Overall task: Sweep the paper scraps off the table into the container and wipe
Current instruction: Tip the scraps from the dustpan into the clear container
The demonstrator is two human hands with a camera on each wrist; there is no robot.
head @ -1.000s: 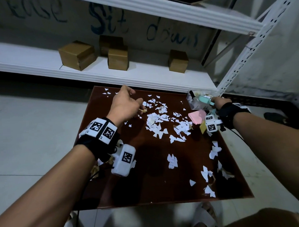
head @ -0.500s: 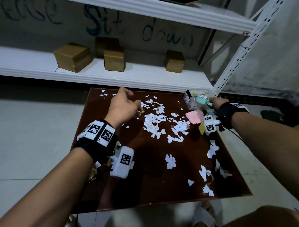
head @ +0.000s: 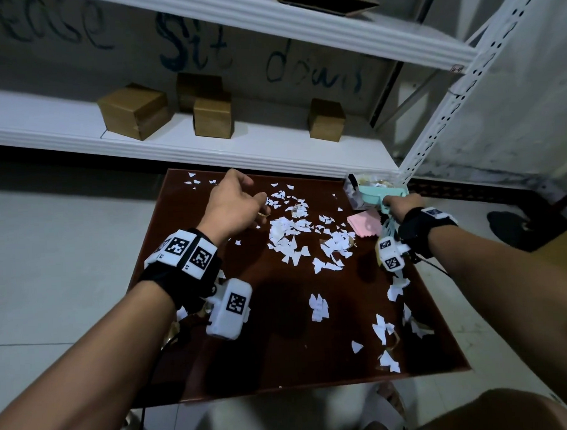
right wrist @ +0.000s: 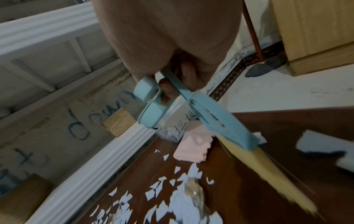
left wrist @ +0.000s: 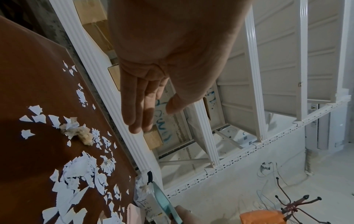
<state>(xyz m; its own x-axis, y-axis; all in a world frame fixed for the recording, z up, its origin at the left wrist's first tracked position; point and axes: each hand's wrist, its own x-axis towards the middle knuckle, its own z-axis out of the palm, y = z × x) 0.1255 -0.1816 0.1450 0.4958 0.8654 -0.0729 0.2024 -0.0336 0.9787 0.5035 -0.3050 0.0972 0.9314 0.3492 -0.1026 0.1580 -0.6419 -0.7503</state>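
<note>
White paper scraps (head: 289,234) lie strewn over the dark brown table (head: 282,361), thickest at the far middle, with more along the right edge (head: 383,327). My left hand (head: 239,200) hovers over the far left of the table, its fingers (left wrist: 138,106) straight and holding nothing. My right hand (head: 403,204) grips the handle of a teal brush (right wrist: 216,121) whose yellow bristles (right wrist: 268,171) slant down onto the table. A teal dustpan (right wrist: 149,112) sits against those fingers at the clear container (head: 368,182) in the far right corner. A pink cloth (head: 363,224) lies beside the container.
A white shelf (head: 208,150) runs right behind the table's far edge, carrying several cardboard boxes (head: 134,110). Its perforated upright (head: 434,117) rises beside the container. A crumpled tan scrap (left wrist: 76,131) lies among the papers. My knee (head: 511,413) is at the near right.
Both hands stay about where they were, the right one still gripping the brush. Only the view has shifted slightly.
</note>
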